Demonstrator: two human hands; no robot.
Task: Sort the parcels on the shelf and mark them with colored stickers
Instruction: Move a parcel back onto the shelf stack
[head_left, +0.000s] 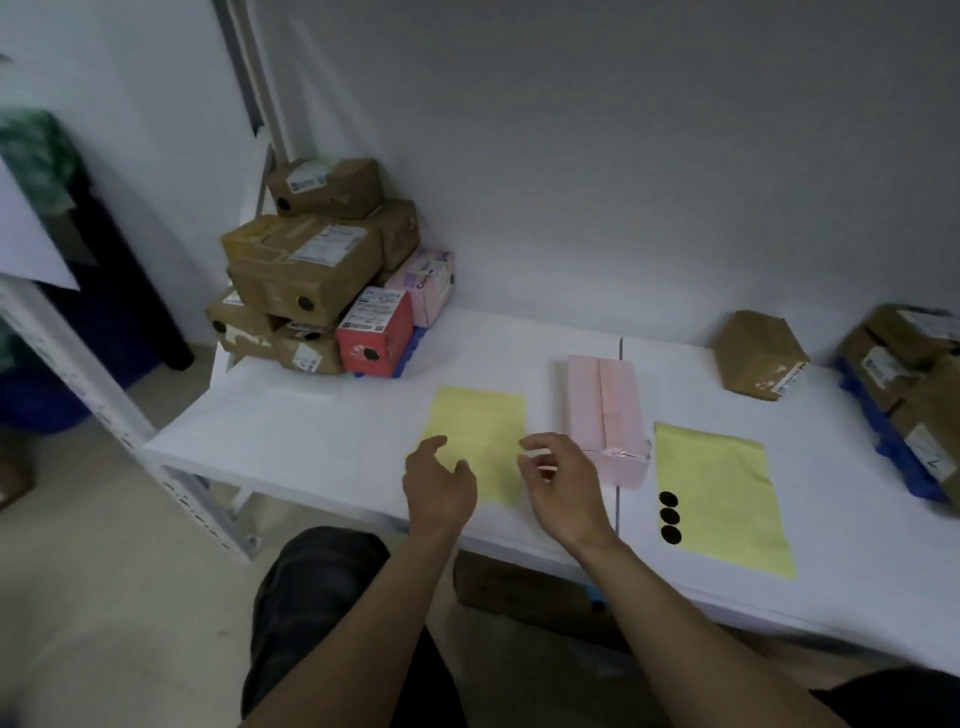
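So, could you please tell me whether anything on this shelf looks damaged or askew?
Yes: the bottom-left brown parcel in the left stack shows torn white patches, and the top parcel sits tilted.

The lower left corner of the left yellow sheet (483, 426) is covered by the left hand (439, 491). The fingertips of the right hand (563, 483) are blurred, so it cannot be told whether anything is pinched between them; the near left corner of the pink box (605, 405) is hidden behind that hand. The stack of parcels (904, 358) at the right and the blue tray (883, 431) beneath it are cut off by the picture's edge. The labels on the pile of parcels (311, 270) at the left are too small to be read. A brown box (519, 587) under the shelf (311, 431) is largely hidden by the shelf board. A green object (36, 156) at the far left is blurred and cut off.
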